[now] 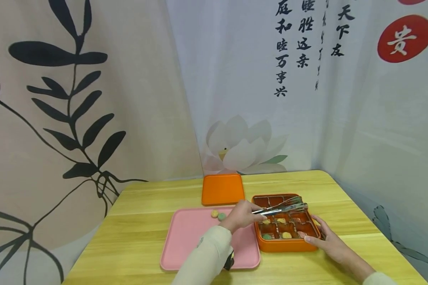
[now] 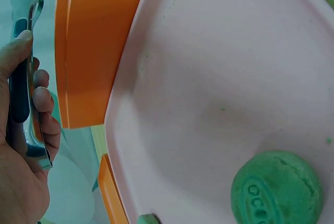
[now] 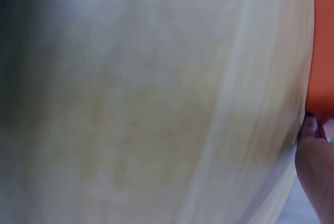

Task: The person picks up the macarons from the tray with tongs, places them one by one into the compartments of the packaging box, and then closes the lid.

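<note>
My left hand [image 1: 239, 215] grips metal tongs [image 1: 285, 207] by their dark-sided handle, and the tong heads lie across over an orange compartment box [image 1: 283, 246]. Inside the box's compartments sit several small yellow, green and pinkish cookies, among them a yellow cookie [image 1: 287, 235]. At the box's near right corner my right hand [image 1: 329, 243] holds on, thumb at the rim and fingers along the side. A round green cookie [image 2: 276, 190] with raised lettering rests on the pink tray [image 2: 219, 67] in the left wrist view.
Behind the tray [image 1: 189, 237] lies a flat orange lid [image 1: 222, 190]. A yellow cookie [image 1: 214, 213] and a green cookie [image 1: 222, 216] sit near the tray's far edge. Everything stands on a wood-grain table [image 1: 128, 237], with a printed curtain [image 1: 146, 99] behind it.
</note>
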Motion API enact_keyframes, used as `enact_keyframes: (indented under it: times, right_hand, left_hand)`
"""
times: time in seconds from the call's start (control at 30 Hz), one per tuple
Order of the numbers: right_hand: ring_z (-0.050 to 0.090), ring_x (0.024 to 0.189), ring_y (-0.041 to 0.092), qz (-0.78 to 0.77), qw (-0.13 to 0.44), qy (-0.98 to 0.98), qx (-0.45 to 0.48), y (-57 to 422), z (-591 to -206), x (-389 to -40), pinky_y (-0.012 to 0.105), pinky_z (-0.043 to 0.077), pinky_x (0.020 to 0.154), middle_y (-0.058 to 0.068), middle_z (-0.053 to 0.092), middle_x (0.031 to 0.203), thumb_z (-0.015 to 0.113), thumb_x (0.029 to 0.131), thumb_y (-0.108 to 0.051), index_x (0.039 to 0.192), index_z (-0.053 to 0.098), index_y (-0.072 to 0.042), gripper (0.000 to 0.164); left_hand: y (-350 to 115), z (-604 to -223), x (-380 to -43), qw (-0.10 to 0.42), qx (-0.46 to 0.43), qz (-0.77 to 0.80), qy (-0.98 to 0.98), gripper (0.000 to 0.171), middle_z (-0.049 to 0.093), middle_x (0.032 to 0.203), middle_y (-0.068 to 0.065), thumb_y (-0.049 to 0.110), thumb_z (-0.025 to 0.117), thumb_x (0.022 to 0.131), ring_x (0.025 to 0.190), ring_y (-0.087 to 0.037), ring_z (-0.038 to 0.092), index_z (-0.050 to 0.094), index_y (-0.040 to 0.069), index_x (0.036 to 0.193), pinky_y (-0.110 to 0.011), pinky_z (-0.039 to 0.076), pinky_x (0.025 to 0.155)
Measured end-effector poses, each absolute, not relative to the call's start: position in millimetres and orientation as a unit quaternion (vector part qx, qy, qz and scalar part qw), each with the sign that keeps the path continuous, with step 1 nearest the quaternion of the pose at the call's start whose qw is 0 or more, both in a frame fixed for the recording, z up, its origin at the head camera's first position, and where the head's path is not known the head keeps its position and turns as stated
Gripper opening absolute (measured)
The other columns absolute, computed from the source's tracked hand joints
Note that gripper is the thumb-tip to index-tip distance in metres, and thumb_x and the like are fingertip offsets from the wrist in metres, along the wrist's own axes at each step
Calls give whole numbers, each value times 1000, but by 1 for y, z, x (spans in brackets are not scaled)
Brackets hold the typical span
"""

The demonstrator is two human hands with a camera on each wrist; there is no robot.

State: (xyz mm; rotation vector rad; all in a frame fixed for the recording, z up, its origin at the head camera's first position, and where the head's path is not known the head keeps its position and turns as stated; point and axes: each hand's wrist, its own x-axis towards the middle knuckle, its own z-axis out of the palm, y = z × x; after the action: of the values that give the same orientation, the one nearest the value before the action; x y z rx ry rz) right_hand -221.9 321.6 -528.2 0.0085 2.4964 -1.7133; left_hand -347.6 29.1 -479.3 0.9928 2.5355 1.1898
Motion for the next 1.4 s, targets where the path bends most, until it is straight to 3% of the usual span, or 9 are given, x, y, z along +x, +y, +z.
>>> enact_keyframes:
  times: [0.17,0.4,0.63,0.87,0.97,1.1,1.2,1.33,1.4]
  right_hand:
    - [27,135,56,-557,54,829,1,320,-527,-222,64,31,104,43,18,149,61,99,-23,156,0,-4,86]
    - [31,134,55,-555,57,830,4,322,-526,-223,61,33,103,42,20,149,61,99,-23,156,0,-5,86]
    - [39,130,51,-548,57,834,2,322,-526,-224,56,39,100,41,24,147,61,99,-23,156,1,-4,85]
    - [41,129,49,-549,53,834,4,321,-528,-224,56,39,99,40,28,146,61,100,-23,156,1,-4,84]
    - [41,130,48,-548,56,834,4,321,-528,-224,55,39,100,40,26,147,61,100,-24,156,1,-4,84]
    - [39,131,49,-549,62,833,5,322,-527,-225,53,40,99,39,24,149,60,100,-24,156,1,-5,84]
    - [31,134,54,-547,64,835,5,323,-527,-225,60,36,101,41,20,150,60,100,-25,156,-1,-5,85]
    - [20,137,57,-550,67,832,5,324,-528,-226,66,31,102,43,14,151,60,100,-25,156,-2,-5,87]
    - [23,137,56,-553,67,831,6,324,-529,-226,64,33,102,42,15,150,61,99,-24,156,-2,-5,87]
  left_hand:
    - [27,-481,-347,84,323,405,851,21,62,65,12,26,79,86,47,-5,31,80,14,103,-21,26,45]
    - [21,-476,-352,83,344,404,843,15,62,66,3,26,77,88,49,-4,31,79,14,96,-21,27,48]
    - [8,-470,-359,60,358,391,846,14,45,59,9,25,75,89,50,-6,28,75,12,85,-21,28,51]
    - [-7,-467,-364,40,356,395,846,19,66,78,9,22,77,88,59,-5,42,78,7,101,-21,38,56]
    - [-15,-464,-366,42,345,399,848,20,67,78,8,23,78,87,60,-6,44,79,8,101,-21,37,55]
    - [-29,-462,-369,71,303,428,849,18,64,72,6,24,79,87,48,-8,36,79,13,101,-23,33,45]
    - [-41,-462,-371,88,276,450,845,16,63,71,4,24,78,87,42,-10,33,79,15,100,-23,33,41]
    - [-58,-462,-375,61,284,435,852,10,61,71,5,23,77,88,54,-8,42,78,14,91,-24,40,51]
    - [-67,-462,-376,45,288,424,858,9,60,69,6,23,77,88,58,-9,45,77,14,86,-24,40,54]
